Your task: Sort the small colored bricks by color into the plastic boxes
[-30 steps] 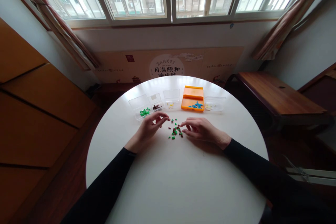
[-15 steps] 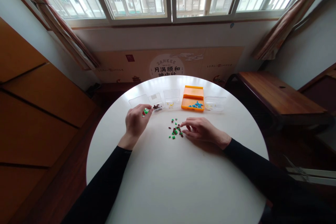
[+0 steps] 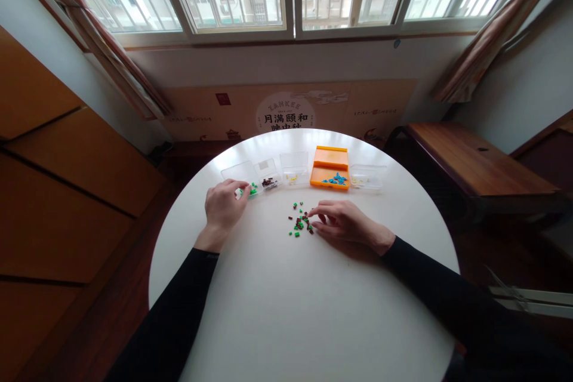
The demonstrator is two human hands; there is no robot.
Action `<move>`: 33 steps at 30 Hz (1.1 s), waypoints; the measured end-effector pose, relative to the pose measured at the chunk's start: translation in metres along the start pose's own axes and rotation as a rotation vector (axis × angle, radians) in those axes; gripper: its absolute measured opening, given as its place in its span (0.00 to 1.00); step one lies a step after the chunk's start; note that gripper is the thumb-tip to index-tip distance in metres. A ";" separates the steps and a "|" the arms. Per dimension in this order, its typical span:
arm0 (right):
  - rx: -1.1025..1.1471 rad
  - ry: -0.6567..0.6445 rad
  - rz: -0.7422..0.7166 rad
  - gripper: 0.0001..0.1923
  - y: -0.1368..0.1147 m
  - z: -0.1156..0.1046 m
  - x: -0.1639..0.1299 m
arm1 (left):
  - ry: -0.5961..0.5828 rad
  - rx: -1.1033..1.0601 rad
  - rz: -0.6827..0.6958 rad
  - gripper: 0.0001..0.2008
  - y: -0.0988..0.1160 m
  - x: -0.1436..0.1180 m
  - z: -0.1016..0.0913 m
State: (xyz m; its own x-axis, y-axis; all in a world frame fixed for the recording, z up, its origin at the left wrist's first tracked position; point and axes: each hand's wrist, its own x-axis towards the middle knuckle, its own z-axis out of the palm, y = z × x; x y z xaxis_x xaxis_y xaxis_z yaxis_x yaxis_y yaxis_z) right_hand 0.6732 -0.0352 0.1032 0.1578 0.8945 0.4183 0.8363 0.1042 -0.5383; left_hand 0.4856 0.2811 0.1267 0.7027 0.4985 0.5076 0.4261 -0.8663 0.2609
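Observation:
My left hand is over the clear box at the left. Its thumb and forefinger curve together in a pinch beside the green bricks in that box. Whatever sits between the fingertips is too small to make out. My right hand rests on the table at the right edge of a loose pile of small green and brown bricks. Its fingers are bent and apart, with the forefinger and thumb tips touching or almost touching the pile; no held brick shows.
Behind the pile, on the round white table, stand a clear box of dark brown bricks, a clear box with yellow pieces, an orange case with blue bricks, and another clear box with pale pieces.
My left hand has shifted a little left and down, uncovering more of the green bricks in the left box. My right hand and the pile look the same.

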 end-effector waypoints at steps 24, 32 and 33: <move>-0.016 -0.011 0.007 0.10 -0.001 0.001 0.001 | -0.623 -0.708 0.490 0.10 0.057 -0.026 0.004; -0.015 -0.003 0.023 0.09 -0.001 0.003 -0.001 | -0.277 -0.547 0.434 0.11 0.049 -0.017 0.003; -0.011 -0.005 0.024 0.08 -0.001 0.004 -0.001 | -0.200 -0.480 0.397 0.11 0.045 -0.014 0.002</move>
State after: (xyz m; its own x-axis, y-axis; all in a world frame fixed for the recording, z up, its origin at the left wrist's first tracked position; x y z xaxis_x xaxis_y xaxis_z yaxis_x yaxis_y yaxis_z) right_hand 0.6704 -0.0345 0.1004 0.1749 0.8990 0.4016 0.8381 0.0781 -0.5399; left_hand 0.4960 0.2351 0.1296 0.8664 0.0945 0.4904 -0.1563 -0.8813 0.4460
